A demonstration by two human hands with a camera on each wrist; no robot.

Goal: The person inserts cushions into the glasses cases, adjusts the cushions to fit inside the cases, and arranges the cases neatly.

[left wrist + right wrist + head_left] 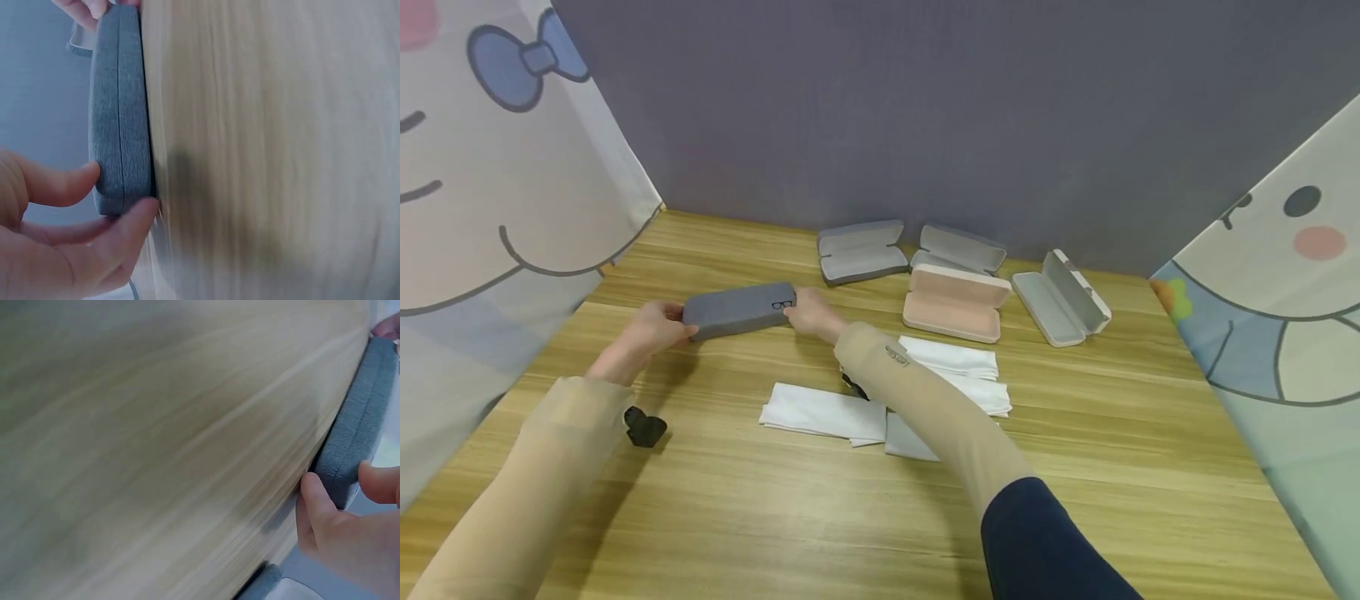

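A closed grey glasses case [737,310] with a small spectacles mark near its right end lies at the left back of the table. My left hand [651,329] grips its left end. At the opposite end, my right hand [814,315] pinches the corner. In the left wrist view, the thumb of the left hand [69,244] touches the lid side and a finger is low by the tabletop, with the lid seam between them. The right wrist view has the right hand [353,534] with thumb and fingers around the other end of the case [359,425].
Behind and right stand opened cases: two grey ones [865,250] [962,246], a pink-lined one [955,304] and a pale one [1063,300]. Folded white cloths [823,411] [955,358] and a greyish cloth [910,437] lie near my right forearm. A grey panel [925,117] borders the table's back.
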